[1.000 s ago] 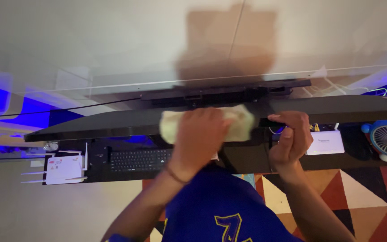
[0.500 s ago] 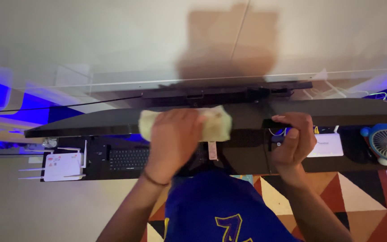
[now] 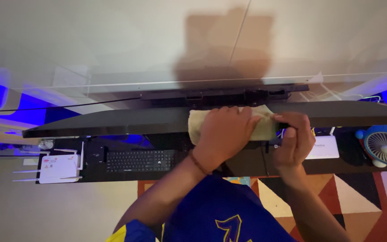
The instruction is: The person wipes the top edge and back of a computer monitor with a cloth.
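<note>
A left hand (image 3: 225,132) presses a pale cloth (image 3: 265,127) flat along the monitor's top edge (image 3: 113,122), mid-wipe, beside the right hand (image 3: 294,139) gripping that edge; fresh strokes likely need firm bracing.

One view only — a head-worn camera, looking steeply down from above the top edge of a wide dark monitor (image 3: 157,120), close enough that both forearms fill the lower middle of the frame. The wall takes the upper half; the desk (image 3: 256,163) with its keyboard (image 3: 139,160) lies below — patterned floor at lower right.
</note>
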